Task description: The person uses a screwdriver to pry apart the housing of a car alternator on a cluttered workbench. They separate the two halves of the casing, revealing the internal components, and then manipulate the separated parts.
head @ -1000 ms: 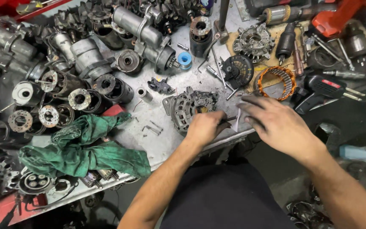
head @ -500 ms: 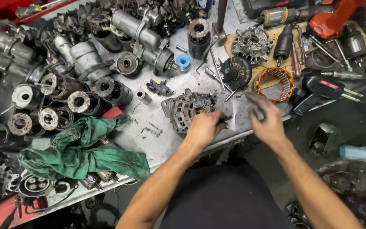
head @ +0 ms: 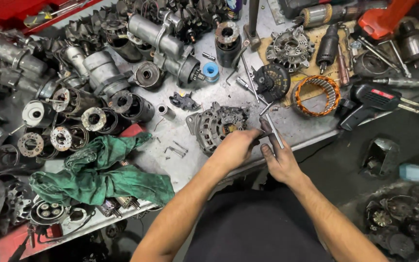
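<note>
Head view: left hand point(head: 236, 148) rests on grey ribbed alternator point(head: 215, 125); right hand point(head: 278, 157) grip closed on metal rod point(head: 273, 130).

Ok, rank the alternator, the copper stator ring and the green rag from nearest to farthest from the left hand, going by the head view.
1. alternator: touching the left hand, just above it.
2. copper stator ring: up and to the right.
3. green rag: far off to the left.
</note>
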